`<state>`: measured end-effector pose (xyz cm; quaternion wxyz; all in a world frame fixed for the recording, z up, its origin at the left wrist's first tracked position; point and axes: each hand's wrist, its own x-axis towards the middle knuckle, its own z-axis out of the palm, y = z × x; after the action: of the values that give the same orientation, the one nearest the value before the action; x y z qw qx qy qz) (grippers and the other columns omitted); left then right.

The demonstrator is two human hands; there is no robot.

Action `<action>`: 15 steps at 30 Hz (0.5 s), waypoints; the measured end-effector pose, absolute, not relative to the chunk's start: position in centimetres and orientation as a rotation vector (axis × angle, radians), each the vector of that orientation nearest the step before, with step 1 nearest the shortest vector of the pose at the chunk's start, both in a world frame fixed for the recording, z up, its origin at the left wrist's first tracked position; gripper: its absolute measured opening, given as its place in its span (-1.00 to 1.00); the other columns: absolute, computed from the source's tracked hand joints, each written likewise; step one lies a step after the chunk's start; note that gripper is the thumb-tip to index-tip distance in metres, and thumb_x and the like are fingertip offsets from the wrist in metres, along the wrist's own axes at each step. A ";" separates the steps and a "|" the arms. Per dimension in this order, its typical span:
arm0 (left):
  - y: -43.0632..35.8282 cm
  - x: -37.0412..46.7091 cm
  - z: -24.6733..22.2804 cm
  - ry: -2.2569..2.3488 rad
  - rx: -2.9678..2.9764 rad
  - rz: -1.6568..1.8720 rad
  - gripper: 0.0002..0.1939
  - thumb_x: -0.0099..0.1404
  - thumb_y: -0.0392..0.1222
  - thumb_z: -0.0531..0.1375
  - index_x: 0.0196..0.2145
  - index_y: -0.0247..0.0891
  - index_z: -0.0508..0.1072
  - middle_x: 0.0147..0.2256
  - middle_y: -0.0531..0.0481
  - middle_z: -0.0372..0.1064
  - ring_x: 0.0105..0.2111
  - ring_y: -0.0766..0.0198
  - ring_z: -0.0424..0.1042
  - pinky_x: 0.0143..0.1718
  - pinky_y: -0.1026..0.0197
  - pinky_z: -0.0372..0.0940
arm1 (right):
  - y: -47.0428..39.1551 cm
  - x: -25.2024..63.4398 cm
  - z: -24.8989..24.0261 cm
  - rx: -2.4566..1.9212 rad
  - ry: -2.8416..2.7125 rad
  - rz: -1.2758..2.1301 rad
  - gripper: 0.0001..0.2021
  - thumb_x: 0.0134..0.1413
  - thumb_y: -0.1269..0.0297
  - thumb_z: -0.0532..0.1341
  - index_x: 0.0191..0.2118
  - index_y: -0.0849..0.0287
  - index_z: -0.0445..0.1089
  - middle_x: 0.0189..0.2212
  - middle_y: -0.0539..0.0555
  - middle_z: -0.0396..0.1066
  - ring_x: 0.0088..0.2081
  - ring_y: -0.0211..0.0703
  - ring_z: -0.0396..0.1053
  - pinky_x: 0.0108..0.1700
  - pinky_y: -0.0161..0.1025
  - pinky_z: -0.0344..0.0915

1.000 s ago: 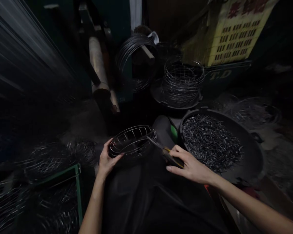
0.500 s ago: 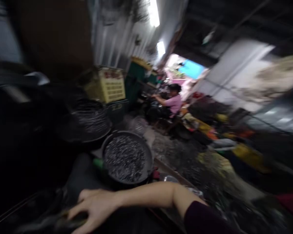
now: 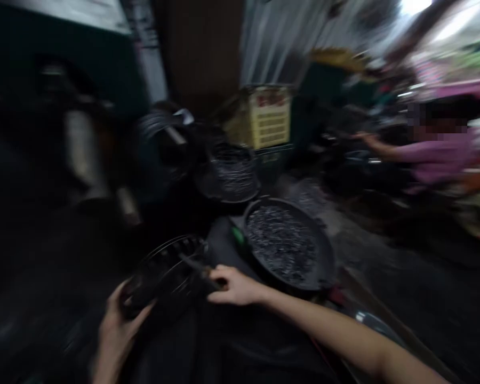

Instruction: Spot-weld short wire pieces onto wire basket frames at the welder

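My left hand is closed on the near left edge of a dark round ribbed piece, ring-like and blurred; its exact kind I cannot make out. In my right hand is a thin dark tool with a brownish handle, perhaps a knife. The tool's blade points up and left, over the far right part of the round piece. Whether the blade touches the piece is not clear. Both hands are above my dark-clothed lap.
Right of my knee stands a black basin of small dark bits. Behind it are a pan of stacked dark rings and a yellow crate. A person in a pink top sits at the right.
The view has swung left, so basin, crate and person appear further right. My left hand and the round piece have come into view. My right hand now shows the tool raised toward that piece.
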<state>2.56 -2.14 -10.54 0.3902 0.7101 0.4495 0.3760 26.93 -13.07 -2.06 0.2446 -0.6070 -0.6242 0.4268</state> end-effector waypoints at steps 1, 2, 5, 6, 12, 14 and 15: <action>-2.8 -0.2 -10.4 1.240 1.799 0.941 -0.37 0.12 0.03 0.27 0.10 -0.16 0.21 -0.04 -0.09 0.31 -0.11 0.11 0.38 -0.08 -0.03 0.35 | -13.2 26.7 -2.1 -1.607 -1.624 1.231 -0.70 -0.05 0.07 0.30 -0.25 0.17 0.41 -0.34 -0.01 0.23 -0.33 -0.22 0.23 -0.24 -0.29 0.23; -3.4 -2.2 -10.2 1.303 1.787 0.921 -0.29 0.06 0.04 0.31 0.12 -0.12 0.18 -0.05 -0.07 0.32 -0.10 0.10 0.38 -0.05 -0.03 0.33 | -13.2 26.5 -2.0 -1.559 -1.572 1.313 -0.71 -0.03 0.07 0.29 -0.27 0.19 0.40 -0.33 0.00 0.25 -0.31 -0.21 0.23 -0.23 -0.28 0.22; -3.8 -4.4 -9.5 1.304 1.724 0.851 -0.23 0.02 0.01 0.34 0.14 -0.10 0.14 -0.05 -0.06 0.34 -0.06 0.09 0.39 0.03 -0.02 0.28 | -13.6 26.0 -1.6 -1.476 -1.502 1.495 -0.68 -0.02 0.02 0.26 -0.33 0.22 0.37 -0.32 0.01 0.27 -0.27 -0.16 0.24 -0.18 -0.24 0.22; -3.6 -4.4 -9.3 1.274 1.711 0.834 -0.24 0.03 -0.01 0.33 0.15 -0.11 0.15 -0.03 -0.07 0.33 -0.04 0.09 0.38 0.05 -0.01 0.27 | -13.9 26.0 -1.4 -1.473 -1.505 1.524 -0.68 -0.01 0.01 0.25 -0.34 0.22 0.37 -0.32 0.02 0.27 -0.26 -0.15 0.24 -0.17 -0.23 0.22; -2.7 -2.7 -8.3 1.206 1.763 0.730 -0.25 0.02 -0.03 0.33 0.15 -0.11 0.18 -0.02 -0.06 0.33 -0.05 0.13 0.37 0.06 0.03 0.25 | -13.8 28.7 -1.2 -1.672 -1.806 1.345 -0.70 0.05 0.00 0.20 -0.33 0.17 0.38 -0.38 0.00 0.21 -0.33 -0.18 0.22 -0.26 -0.27 0.21; -2.7 -2.6 -8.4 1.204 1.774 0.744 -0.24 0.02 -0.03 0.33 0.15 -0.12 0.19 -0.03 -0.06 0.33 -0.05 0.12 0.37 0.05 0.04 0.26 | -12.9 30.0 -1.1 -1.681 -1.993 1.237 -0.73 0.05 0.03 0.19 -0.36 0.17 0.37 -0.41 -0.01 0.15 -0.36 -0.21 0.21 -0.28 -0.28 0.20; -2.7 -2.5 -8.5 1.204 1.773 0.754 -0.24 0.01 -0.02 0.33 0.15 -0.12 0.19 -0.02 -0.07 0.33 -0.05 0.12 0.38 0.05 0.04 0.26 | -12.4 30.6 -1.1 -1.686 -2.077 1.169 -0.74 0.05 0.04 0.20 -0.36 0.17 0.37 -0.41 -0.01 0.13 -0.36 -0.20 0.21 -0.27 -0.27 0.21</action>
<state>-2.54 -2.74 -8.51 0.4213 0.7077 0.4807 0.3010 30.60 -12.41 -1.08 0.1110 -0.5740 -0.7071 0.3979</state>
